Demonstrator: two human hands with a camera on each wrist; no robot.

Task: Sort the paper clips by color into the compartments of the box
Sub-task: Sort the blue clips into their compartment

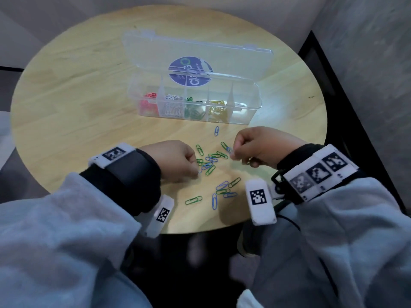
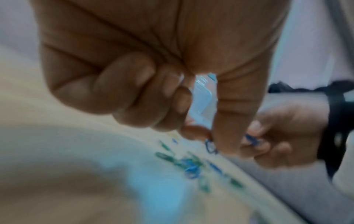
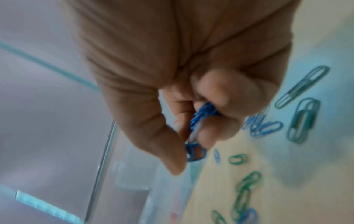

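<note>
Meanwhile both hands are pinching blue clips: left hand (image 1: pixel 175 160) one (image 2: pixel 210 146), right hand (image 1: pixel 255 146) several (image 3: pixel 199 121). Loose clips (image 1: pixel 213 162) are lying between them, the box (image 1: pixel 244 116) sitting beyond.

Head: looks steeply down from above onto the round table (image 1: pixel 66 103), both wrists near.
Left wrist: close along the left hand (image 2: pixel 153 68), facing right.
Right wrist: close along the right hand (image 3: pixel 182 75), facing far.
Shared: the scattered paper clips (image 1: pixel 213 158).
</note>
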